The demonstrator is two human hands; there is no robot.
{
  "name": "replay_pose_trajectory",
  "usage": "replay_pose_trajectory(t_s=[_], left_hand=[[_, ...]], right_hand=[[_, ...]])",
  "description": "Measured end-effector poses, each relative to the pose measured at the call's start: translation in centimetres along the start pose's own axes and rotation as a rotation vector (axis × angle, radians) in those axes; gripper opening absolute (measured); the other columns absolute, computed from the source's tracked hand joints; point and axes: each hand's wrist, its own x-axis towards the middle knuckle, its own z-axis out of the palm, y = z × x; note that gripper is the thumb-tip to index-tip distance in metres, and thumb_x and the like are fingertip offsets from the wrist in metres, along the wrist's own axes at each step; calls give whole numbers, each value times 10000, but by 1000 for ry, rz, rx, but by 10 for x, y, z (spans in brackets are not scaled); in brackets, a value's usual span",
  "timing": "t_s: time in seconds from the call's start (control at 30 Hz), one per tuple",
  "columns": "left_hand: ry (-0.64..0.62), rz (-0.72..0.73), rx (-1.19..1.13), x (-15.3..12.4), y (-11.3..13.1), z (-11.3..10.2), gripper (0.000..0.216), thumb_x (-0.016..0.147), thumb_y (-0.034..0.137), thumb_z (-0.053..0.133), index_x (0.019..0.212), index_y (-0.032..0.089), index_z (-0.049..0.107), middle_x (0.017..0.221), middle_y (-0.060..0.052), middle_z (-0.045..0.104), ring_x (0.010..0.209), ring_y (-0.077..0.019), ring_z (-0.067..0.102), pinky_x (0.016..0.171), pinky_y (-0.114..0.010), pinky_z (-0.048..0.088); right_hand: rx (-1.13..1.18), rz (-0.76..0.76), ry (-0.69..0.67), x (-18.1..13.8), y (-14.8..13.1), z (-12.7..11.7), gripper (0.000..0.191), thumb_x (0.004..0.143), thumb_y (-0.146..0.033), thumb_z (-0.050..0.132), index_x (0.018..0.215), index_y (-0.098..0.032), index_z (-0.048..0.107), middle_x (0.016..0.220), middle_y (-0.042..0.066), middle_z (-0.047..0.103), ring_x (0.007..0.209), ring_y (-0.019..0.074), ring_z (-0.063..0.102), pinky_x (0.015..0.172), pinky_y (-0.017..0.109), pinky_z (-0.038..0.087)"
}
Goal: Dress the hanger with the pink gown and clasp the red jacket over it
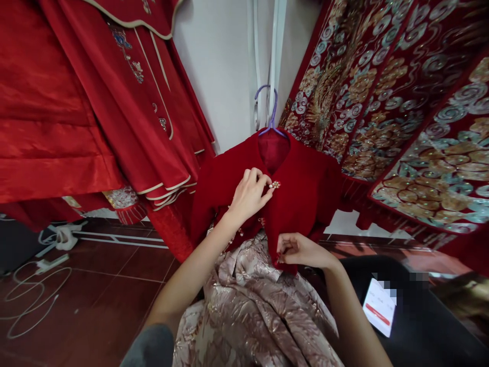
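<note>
Nearest, a grey sleeve (151,346) and patterned brocade cloth (248,295) show below the red jacket (305,178), hung on a purple hanger (272,117). I see the left hand (248,194) pinching the beaded fastener (275,184) while the right hand (303,250) grips the front hem (291,268); keeping that edge taut should help. An embroidered gown (367,102) crowds one shoulder; pale wall (217,71) opens above the other.

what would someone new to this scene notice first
Probably the red jacket in the middle, on a purple hanger, with the left hand at a beaded ornament below its collar and the right hand at its lower front edge. The embroidered red garments at upper right would likely come next, then the lit phone at lower right.
</note>
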Motion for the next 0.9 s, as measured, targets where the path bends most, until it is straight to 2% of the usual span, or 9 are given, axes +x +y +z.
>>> replay_pose_trajectory(t_s=[0.2,0.37,0.5,0.63,0.7,0.77,0.83,0.9], left_hand=[[-115,127,101,9,-8,-10,150,897,269,535,984,185,624,1031,-98,554,1002,-254,476,892,-403,425],[-119,322,106,22,-9,-20,104,870,241,545,919,181,615,1063,-75,600,1100,-239,498,1093,-502,278],[-127,394,102,28,-11,-22,140,889,208,479,902,184,616,855,-17,621,910,-177,571,1183,-534,156],[-108,483,168,29,-18,-16,202,905,173,434,886,185,634,700,12,599,705,-147,578,1207,-509,167],[-77,531,216,28,-22,-12,221,912,158,425,913,186,644,673,18,605,676,-140,586,1211,-493,177],[-45,557,260,27,-25,-11,241,929,161,408,934,188,647,650,27,610,644,-132,591,1213,-480,185],[-17,528,291,25,-25,-13,265,950,182,382,918,189,645,617,36,605,604,-127,593,1208,-472,202],[12,447,334,22,-24,-17,288,958,201,364,893,179,644,575,35,590,568,-131,593,1192,-469,232]], right_hand=[[-49,-35,23,0,-3,0,146,768,-272,694,837,-174,610,804,3,660,755,129,622,735,272,497],[-52,-14,40,3,-3,1,173,783,-300,702,849,-170,609,810,11,662,767,128,617,755,279,482],[-63,-32,77,4,-4,-2,163,809,-310,690,850,-173,611,803,11,655,752,122,599,738,276,467],[-68,-80,131,0,-11,-1,150,838,-324,664,868,-185,614,824,14,654,770,126,603,760,289,479],[-51,-140,237,1,-18,0,151,844,-333,654,874,-192,609,850,17,647,786,131,609,773,297,497],[-51,-233,436,7,-28,0,170,837,-352,654,877,-196,600,886,27,634,805,144,610,757,307,520],[-89,-357,730,20,-43,-2,193,836,-370,639,907,-199,586,940,46,621,838,167,607,735,326,541],[-198,-497,1060,39,-60,-5,224,843,-365,604,992,-203,564,1044,77,604,924,197,598,782,371,545]])
